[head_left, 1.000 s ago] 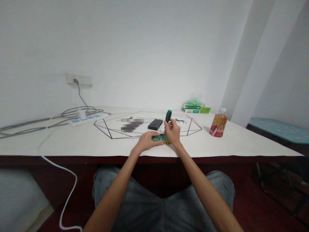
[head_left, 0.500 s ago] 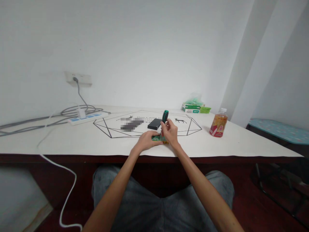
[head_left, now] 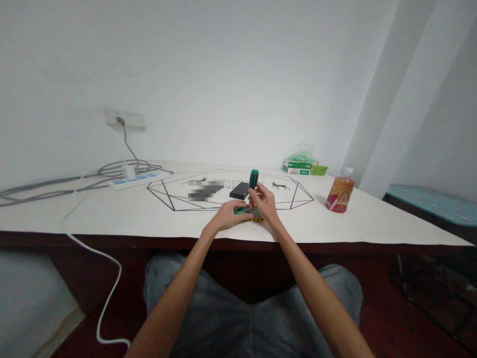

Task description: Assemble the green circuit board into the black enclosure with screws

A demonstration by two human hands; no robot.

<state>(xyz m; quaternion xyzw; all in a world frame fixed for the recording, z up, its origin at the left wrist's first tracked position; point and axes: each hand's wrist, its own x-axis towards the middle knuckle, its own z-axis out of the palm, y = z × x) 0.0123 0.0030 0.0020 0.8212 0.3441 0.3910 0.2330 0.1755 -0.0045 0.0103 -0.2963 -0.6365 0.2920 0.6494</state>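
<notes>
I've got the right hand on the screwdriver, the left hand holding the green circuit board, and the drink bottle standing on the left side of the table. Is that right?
Not quite: the head view shows the drink bottle standing on the right side of the table. The right hand is on the screwdriver, and the left hand is holding the green circuit board.

One head-height view, forward and down, over the near lap [head_left: 249, 323] to table [head_left: 316, 223] and wall [head_left: 223, 89].
</notes>
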